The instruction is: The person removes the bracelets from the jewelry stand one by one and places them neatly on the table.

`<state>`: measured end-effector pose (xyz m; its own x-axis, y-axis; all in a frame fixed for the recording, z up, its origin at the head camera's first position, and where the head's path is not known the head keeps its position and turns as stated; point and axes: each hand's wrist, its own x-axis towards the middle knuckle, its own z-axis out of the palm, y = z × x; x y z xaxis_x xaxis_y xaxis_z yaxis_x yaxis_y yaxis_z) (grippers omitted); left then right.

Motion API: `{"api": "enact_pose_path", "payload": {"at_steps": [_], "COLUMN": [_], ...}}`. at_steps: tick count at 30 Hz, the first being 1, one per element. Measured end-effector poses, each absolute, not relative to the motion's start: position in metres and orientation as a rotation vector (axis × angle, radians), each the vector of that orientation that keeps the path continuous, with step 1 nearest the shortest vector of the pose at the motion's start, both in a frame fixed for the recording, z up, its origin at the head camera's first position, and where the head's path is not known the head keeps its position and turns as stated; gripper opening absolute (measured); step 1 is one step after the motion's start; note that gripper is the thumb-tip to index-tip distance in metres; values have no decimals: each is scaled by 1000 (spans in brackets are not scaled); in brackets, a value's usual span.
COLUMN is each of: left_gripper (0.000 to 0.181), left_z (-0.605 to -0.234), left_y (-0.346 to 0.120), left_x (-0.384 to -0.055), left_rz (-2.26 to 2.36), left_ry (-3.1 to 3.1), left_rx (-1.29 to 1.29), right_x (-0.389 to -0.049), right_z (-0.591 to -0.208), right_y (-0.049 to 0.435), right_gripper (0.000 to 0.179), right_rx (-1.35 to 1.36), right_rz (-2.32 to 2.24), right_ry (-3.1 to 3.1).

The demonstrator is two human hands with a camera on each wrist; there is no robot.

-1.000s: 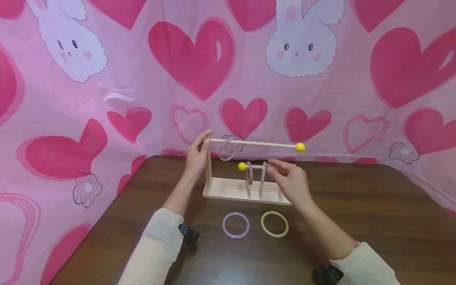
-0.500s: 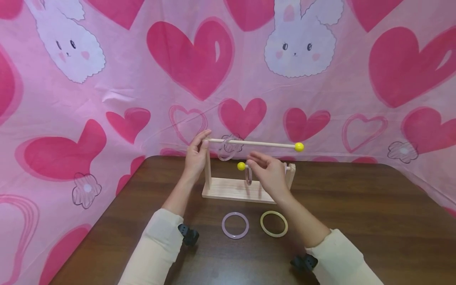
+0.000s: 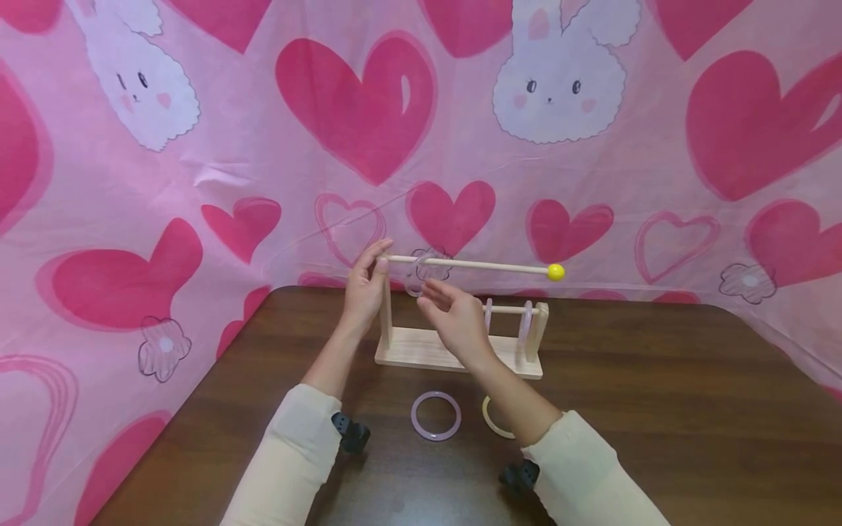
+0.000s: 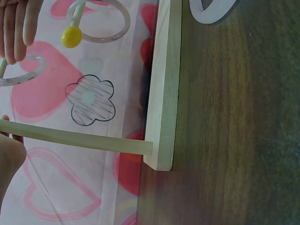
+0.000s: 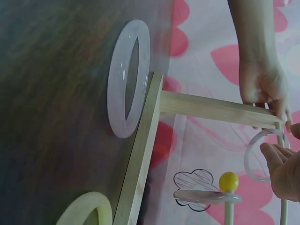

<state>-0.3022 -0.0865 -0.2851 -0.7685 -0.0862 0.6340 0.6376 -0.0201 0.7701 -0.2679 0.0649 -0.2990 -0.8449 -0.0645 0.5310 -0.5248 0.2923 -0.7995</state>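
Note:
My left hand (image 3: pixel 364 292) holds the top of the left post of a pale wooden stand (image 3: pixel 421 349), fingers behind and thumb in front. A translucent ring (image 5: pixel 247 161) hangs on the upper rod (image 3: pixel 487 265), close to that post. My right hand (image 3: pixel 457 321) is in front of the stand, fingers fairly straight and thumb apart, its fingertips right by this ring. On the lower rod (image 3: pixel 506 310) hang two pale rings (image 3: pixel 526 325) towards the right post. Another ring (image 5: pixel 206 196) hangs near the yellow ball (image 5: pixel 228 181), both hidden behind my right hand in the head view.
A purple ring (image 3: pixel 436 437) and a yellow ring (image 3: pixel 488 420) lie flat on the dark wooden table (image 3: pixel 658 394) before the stand; my right forearm partly covers the yellow one. A yellow ball (image 3: pixel 555 272) caps the upper rod. Behind hangs a pink heart-print cloth (image 3: pixel 460 153).
My right hand has moved left along the stand, from the right part of the lower rod to beside the ring on the upper rod. My left hand stays on the post.

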Motion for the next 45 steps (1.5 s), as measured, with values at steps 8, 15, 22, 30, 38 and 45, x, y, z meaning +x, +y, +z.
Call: {"api": "enact_pose_path", "payload": {"at_steps": [8, 15, 22, 30, 38, 45], "left_gripper": [30, 31, 31, 30, 30, 30], "left_z": [-284, -283, -281, -301, -287, -290], "left_y": [-87, -86, -86, -89, -86, -87], "left_x": [-300, -298, -298, -324, -307, -312], "left_rz": [-1841, -1861, -1842, -1823, -1849, -1851], "left_ry": [-1734, -1748, -1760, -1723, -1732, -1729], "left_rx": [-589, -579, -565, -580, -569, -552], "right_x": [-282, -281, -279, -280, -281, -282], "right_z": [-299, -300, -303, -304, -302, -303], "right_y": [53, 52, 56, 61, 63, 65], "right_gripper": [42, 35, 31, 25, 20, 15], "right_rx": [579, 576, 569, 427, 299, 234], "right_rz": [1531, 1456, 1426, 1401, 1356, 1421], "right_ry": [-2182, -2228, -2201, -2136, -2080, -2037]}}
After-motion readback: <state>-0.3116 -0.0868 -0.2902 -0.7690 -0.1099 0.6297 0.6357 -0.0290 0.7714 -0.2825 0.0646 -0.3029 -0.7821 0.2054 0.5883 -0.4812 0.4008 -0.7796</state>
